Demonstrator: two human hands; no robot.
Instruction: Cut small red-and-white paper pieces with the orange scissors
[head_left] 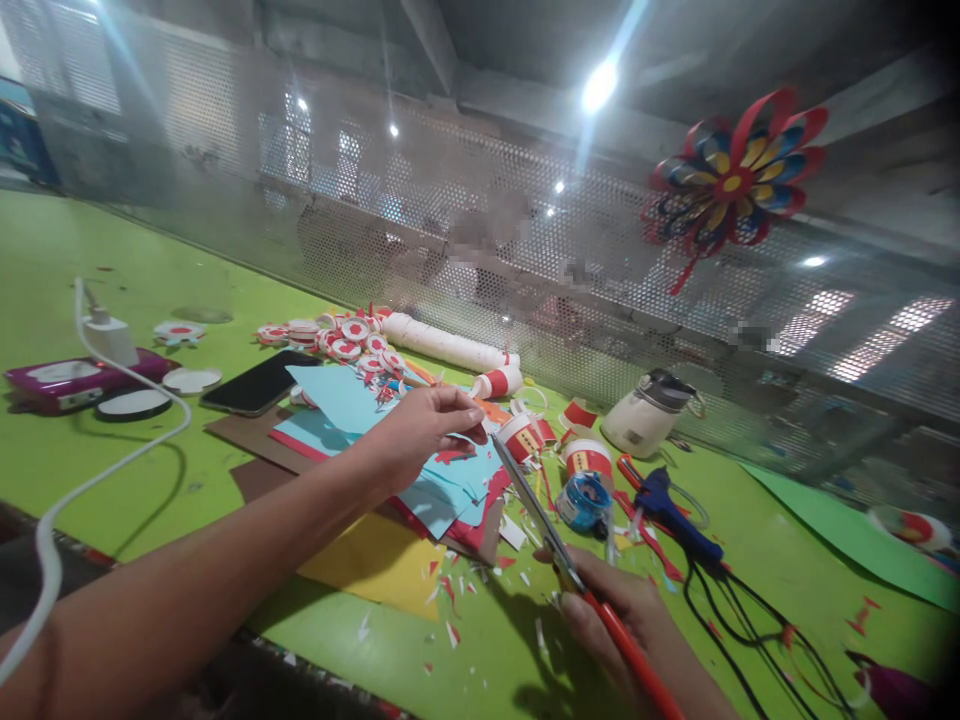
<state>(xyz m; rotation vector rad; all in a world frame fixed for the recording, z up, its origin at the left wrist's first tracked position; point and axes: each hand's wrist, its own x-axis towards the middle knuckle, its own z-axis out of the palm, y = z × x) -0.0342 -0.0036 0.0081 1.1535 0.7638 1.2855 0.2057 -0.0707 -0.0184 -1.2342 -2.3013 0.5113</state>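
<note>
My left hand (pixel 431 435) hovers over a stack of light blue paper (pixel 442 500), thumb and fingers drawn together. Whatever they pinch, if anything, is too small to make out. In my right hand (pixel 622 610) is a pair of scissors (pixel 544 522) with red handles. Their long metal blades point up and left, the tips close to my left fingertips. Under the blue sheets lie red paper, brown card (pixel 259 440) and a yellow sheet (pixel 375 565). Beyond the blades, cut red-and-white paper cups (pixel 589 460) stand beside a roll of blue tape (pixel 585 502).
A blue glue gun (pixel 679 520) with its black cable lies right, near a white kettle-like jug (pixel 649 412). Left are a black phone (pixel 255 382), a purple power strip (pixel 82 378) and a white cord. Stacked cups (pixel 450 342) lie behind. A paper flower (pixel 735 183) hangs above.
</note>
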